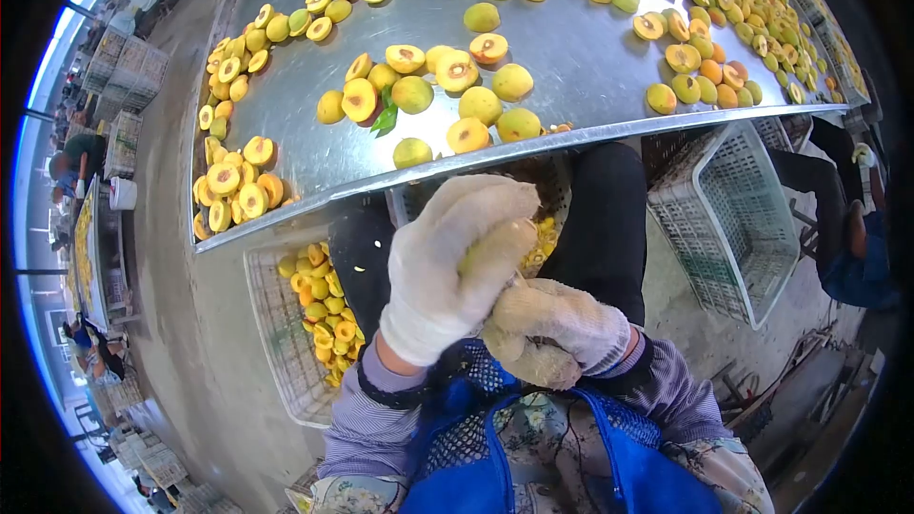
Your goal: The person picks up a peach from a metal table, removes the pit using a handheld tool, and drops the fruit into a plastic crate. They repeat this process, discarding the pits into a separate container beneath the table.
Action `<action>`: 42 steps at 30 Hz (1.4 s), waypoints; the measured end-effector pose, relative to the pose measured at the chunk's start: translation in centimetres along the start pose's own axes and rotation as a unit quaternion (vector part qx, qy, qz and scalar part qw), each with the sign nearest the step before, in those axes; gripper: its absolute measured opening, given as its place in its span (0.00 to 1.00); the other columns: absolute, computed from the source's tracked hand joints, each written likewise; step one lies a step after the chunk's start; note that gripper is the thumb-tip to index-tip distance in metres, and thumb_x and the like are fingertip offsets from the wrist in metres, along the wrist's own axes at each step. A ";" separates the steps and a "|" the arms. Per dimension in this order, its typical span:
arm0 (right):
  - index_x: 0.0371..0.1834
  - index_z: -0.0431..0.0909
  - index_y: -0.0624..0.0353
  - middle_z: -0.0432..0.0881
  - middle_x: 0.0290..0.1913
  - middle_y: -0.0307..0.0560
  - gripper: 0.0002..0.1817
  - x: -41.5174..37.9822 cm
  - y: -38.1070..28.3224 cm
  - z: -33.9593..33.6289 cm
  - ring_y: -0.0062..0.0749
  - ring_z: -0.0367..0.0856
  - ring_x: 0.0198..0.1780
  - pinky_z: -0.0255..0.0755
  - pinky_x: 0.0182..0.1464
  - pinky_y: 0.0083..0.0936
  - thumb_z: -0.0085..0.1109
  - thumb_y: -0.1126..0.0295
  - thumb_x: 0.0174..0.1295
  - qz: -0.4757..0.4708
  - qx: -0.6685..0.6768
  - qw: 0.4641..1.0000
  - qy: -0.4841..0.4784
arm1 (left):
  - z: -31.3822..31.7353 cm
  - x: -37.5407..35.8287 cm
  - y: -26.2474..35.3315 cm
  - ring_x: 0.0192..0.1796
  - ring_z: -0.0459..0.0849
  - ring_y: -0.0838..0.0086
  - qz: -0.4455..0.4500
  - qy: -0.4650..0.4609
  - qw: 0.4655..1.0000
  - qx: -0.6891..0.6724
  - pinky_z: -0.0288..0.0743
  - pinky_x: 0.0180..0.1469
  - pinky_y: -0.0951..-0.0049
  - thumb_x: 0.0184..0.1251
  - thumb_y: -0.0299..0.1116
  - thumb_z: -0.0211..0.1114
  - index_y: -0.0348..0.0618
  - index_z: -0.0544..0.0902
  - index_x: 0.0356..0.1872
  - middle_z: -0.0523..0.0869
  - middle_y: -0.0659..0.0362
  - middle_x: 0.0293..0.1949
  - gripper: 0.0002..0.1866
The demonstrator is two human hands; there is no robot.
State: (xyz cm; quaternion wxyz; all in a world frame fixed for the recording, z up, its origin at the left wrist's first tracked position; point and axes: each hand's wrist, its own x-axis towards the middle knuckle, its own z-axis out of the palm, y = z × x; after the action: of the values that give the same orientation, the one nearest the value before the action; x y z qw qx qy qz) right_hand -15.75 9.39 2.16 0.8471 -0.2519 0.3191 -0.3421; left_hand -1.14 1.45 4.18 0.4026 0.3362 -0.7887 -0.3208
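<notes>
My left hand (459, 262), in a white knit glove, is closed around a yellow-green peach (473, 255), mostly hidden by the fingers. Just below and to the right, my right hand (552, 328), in a stained glove, is closed with its fingers curled against the left. A thin, light tip (519, 278) shows between the two hands; what the right hand grips is hidden. Both hands are over my lap, in front of the metal table (314, 171). Close by on the table lie halved peaches (457, 70) with pits showing, whole peaches (412, 93) and a green leaf (385, 116).
A crate (276, 343) of peach halves stands at lower left. Yellow pieces (545, 243) lie in a container between my knees. A tilted crate (733, 228) is under the table's right side. Another person (857, 238) sits at far right. More peaches (733, 0) cover the table's far right.
</notes>
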 end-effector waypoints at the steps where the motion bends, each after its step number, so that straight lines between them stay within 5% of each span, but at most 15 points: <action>1: 0.26 0.72 0.59 0.69 0.13 0.37 0.20 0.1 0.0 0.0 0.19 0.63 0.11 0.53 0.13 0.17 0.48 0.56 0.71 0.021 0.039 0.999 -0.011 | -0.2 0.1 -0.4 0.48 0.85 0.61 -0.098 -0.036 0.986 -0.130 0.79 0.49 0.67 0.59 0.27 0.66 0.38 0.84 0.43 0.86 0.52 0.46 0.11; 4: 0.26 0.72 0.57 0.70 0.17 0.36 0.18 0.2 0.7 0.0 0.18 0.67 0.17 0.59 0.19 0.16 0.49 0.56 0.70 0.010 0.114 0.993 -0.035 | -0.4 0.8 -0.9 0.47 0.85 0.57 -0.155 -0.069 0.961 -0.218 0.80 0.48 0.65 0.60 0.27 0.66 0.39 0.84 0.43 0.86 0.52 0.46 0.11; 6: 0.27 0.72 0.56 0.71 0.20 0.35 0.17 0.1 0.3 0.4 0.17 0.69 0.20 0.62 0.23 0.14 0.50 0.56 0.70 -0.021 0.149 0.987 -0.049 | -0.5 1.4 -1.6 0.48 0.84 0.57 0.192 -0.049 0.979 -0.056 0.79 0.50 0.63 0.59 0.27 0.64 0.38 0.84 0.40 0.85 0.50 0.46 0.08; 9: 0.31 0.73 0.56 0.71 0.25 0.35 0.15 -0.4 -0.6 0.8 0.17 0.71 0.27 0.66 0.30 0.13 0.51 0.57 0.70 0.100 0.281 0.954 -0.010 | -0.6 0.9 -1.3 0.48 0.84 0.54 0.032 -0.081 0.969 -0.230 0.80 0.49 0.61 0.55 0.26 0.65 0.40 0.83 0.35 0.85 0.49 0.45 0.06; 12: 0.34 0.72 0.56 0.71 0.26 0.34 0.13 0.1 -0.1 0.2 0.17 0.70 0.25 0.65 0.28 0.14 0.52 0.58 0.70 0.084 0.349 0.915 -0.187 | 0.2 0.2 -1.0 0.47 0.84 0.51 -0.112 -0.027 0.912 -0.393 0.81 0.46 0.58 0.53 0.25 0.64 0.41 0.81 0.32 0.85 0.47 0.43 0.05; 15: 0.33 0.71 0.55 0.71 0.26 0.33 0.14 -0.2 -0.1 0.5 0.16 0.69 0.24 0.64 0.26 0.15 0.53 0.56 0.69 0.083 0.315 0.942 -0.084 | 0.3 0.2 -0.9 0.47 0.84 0.54 -0.030 -0.033 0.949 -0.313 0.80 0.48 0.59 0.56 0.26 0.63 0.38 0.82 0.35 0.85 0.47 0.43 0.06; 19: 0.35 0.71 0.57 0.72 0.28 0.33 0.14 0.3 1.5 -0.7 0.17 0.72 0.26 0.67 0.29 0.14 0.54 0.58 0.69 0.089 0.419 0.878 -0.216 | 0.0 1.0 -0.7 0.45 0.84 0.57 0.054 -0.039 0.975 -0.214 0.78 0.51 0.60 0.60 0.29 0.61 0.34 0.82 0.37 0.85 0.46 0.45 0.09; 25: 0.43 0.75 0.62 0.77 0.33 0.39 0.16 0.6 0.5 -0.5 0.19 0.77 0.33 0.71 0.33 0.14 0.59 0.58 0.65 0.055 0.297 0.939 -0.164 | 2.1 -0.4 -0.3 0.43 0.84 0.60 -0.140 0.036 0.821 -0.552 0.78 0.47 0.63 0.72 0.37 0.54 0.35 0.81 0.43 0.84 0.48 0.44 0.14; 27: 0.45 0.75 0.62 0.78 0.34 0.40 0.17 0.9 0.3 -0.5 0.19 0.78 0.34 0.71 0.34 0.14 0.61 0.59 0.64 0.050 0.247 0.950 -0.184 | 2.2 -0.3 0.3 0.42 0.84 0.64 -0.284 0.059 0.663 -0.690 0.77 0.45 0.66 0.76 0.41 0.49 0.35 0.80 0.47 0.83 0.49 0.43 0.18; 28: 0.43 0.75 0.62 0.78 0.34 0.40 0.16 1.1 -0.3 -0.6 0.19 0.77 0.33 0.71 0.34 0.14 0.60 0.59 0.64 0.080 0.231 0.948 -0.205 | 2.0 -0.5 -0.1 0.42 0.84 0.64 -0.280 0.062 0.665 -0.690 0.77 0.45 0.66 0.76 0.41 0.49 0.35 0.80 0.47 0.83 0.49 0.43 0.18; 30: 0.41 0.75 0.62 0.77 0.34 0.41 0.16 1.1 -0.4 -0.6 0.19 0.76 0.33 0.70 0.33 0.14 0.60 0.59 0.64 0.104 0.219 0.944 -0.222 | 1.2 -1.5 -2.2 0.40 0.83 0.66 -0.247 0.069 0.867 -0.427 0.78 0.45 0.67 0.77 0.42 0.49 0.35 0.79 0.48 0.82 0.50 0.45 0.19; 33: 0.34 0.72 0.60 0.73 0.22 0.36 0.16 0.8 -0.9 -1.6 0.16 0.67 0.18 0.58 0.18 0.15 0.56 0.57 0.67 0.065 0.107 0.988 -0.096 | -6.1 -6.0 -9.5 0.43 0.83 0.62 -0.251 0.227 0.938 -0.071 0.78 0.47 0.66 0.71 0.39 0.59 0.37 0.79 0.46 0.82 0.50 0.45 0.15; 37: 0.31 0.70 0.58 0.70 0.18 0.35 0.16 1.8 -2.0 -1.9 0.17 0.65 0.15 0.56 0.17 0.17 0.53 0.56 0.69 0.160 0.070 0.983 -0.062 | -8.0 -5.8 -12.7 0.49 0.80 0.57 -0.045 0.072 0.875 0.477 0.74 0.54 0.64 0.61 0.28 0.69 0.38 0.82 0.45 0.82 0.48 0.47 0.12; 39: 0.29 0.69 0.57 0.69 0.16 0.35 0.17 2.2 -2.3 -1.3 0.17 0.64 0.14 0.57 0.16 0.18 0.52 0.56 0.70 0.121 -0.017 0.988 -0.099 | -4.2 -2.7 -11.9 0.51 0.80 0.54 -0.158 0.072 0.960 0.219 0.73 0.55 0.63 0.61 0.30 0.69 0.37 0.80 0.44 0.81 0.48 0.48 0.13; 42: 0.30 0.70 0.57 0.70 0.16 0.35 0.16 1.9 -3.2 -0.8 0.17 0.65 0.14 0.58 0.17 0.18 0.52 0.57 0.69 0.096 -0.059 0.993 -0.039 | 1.5 2.5 -14.9 0.57 0.79 0.52 -0.229 0.004 0.930 0.289 0.73 0.58 0.58 0.56 0.53 0.66 0.40 0.79 0.54 0.78 0.47 0.58 0.31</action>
State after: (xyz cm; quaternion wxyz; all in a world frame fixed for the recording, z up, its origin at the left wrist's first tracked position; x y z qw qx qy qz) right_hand -16.59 5.76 2.97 0.8715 -0.2829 0.3283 -0.2296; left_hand 0.49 -8.64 -7.03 0.2067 0.6108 -0.7471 -0.1614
